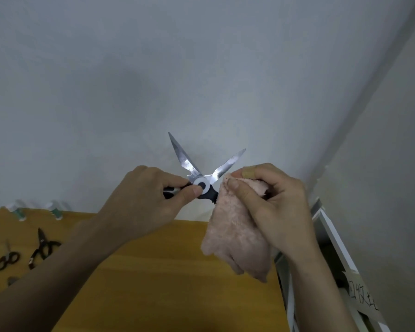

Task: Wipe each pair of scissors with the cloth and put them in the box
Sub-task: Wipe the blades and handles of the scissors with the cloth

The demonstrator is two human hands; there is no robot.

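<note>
While the scissors are held up in the air, this is how things sit.

Left hand (144,195): it grips the black handle of the big scissors (201,173), with the thumb pressed by the round white middle part. This keeps them steady, I think.

Big scissors: above the far edge of the table (153,271), blades wide apart and pointing up, so the cloth can reach each blade.

Right hand (273,204): it pinches the pink cloth (237,238) between thumb and fingers, right at the bottom of the right blade. One finger has a plaster on it.

Other scissors (42,248): some dark pairs lie near the left edge of the table, likely waiting for a wipe.

Box (331,248): a white thing past the right edge may be it. I cannot tell what is inside.
</note>
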